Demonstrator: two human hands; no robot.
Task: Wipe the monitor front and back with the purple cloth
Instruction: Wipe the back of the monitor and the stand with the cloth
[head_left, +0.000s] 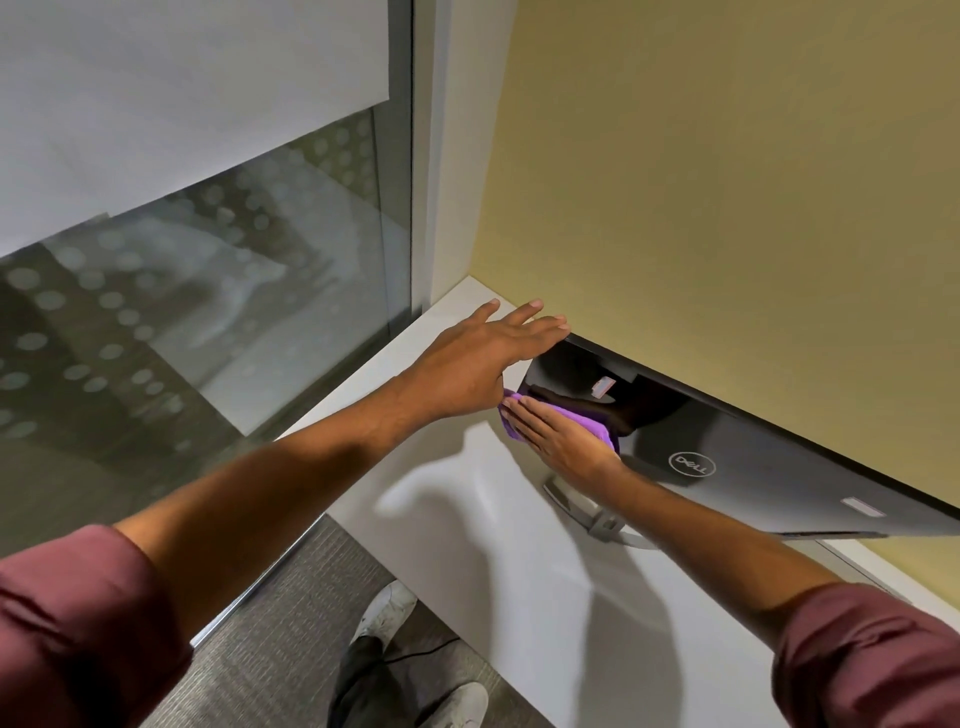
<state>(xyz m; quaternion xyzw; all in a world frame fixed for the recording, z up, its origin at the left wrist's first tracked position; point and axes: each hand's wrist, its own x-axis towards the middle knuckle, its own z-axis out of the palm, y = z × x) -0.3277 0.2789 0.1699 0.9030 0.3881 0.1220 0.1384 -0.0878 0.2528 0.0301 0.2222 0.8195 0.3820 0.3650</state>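
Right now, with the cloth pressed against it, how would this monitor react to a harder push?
The Dell monitor looks rigid but top-heavy on its slim stand, so likely to tilt or swivel. The left hand bracing its edge probably prevents that.

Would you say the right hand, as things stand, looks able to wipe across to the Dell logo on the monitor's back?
Probably yes: the right hand presses the purple cloth flat on the glossy black monitor, with only bare panel before the logo.
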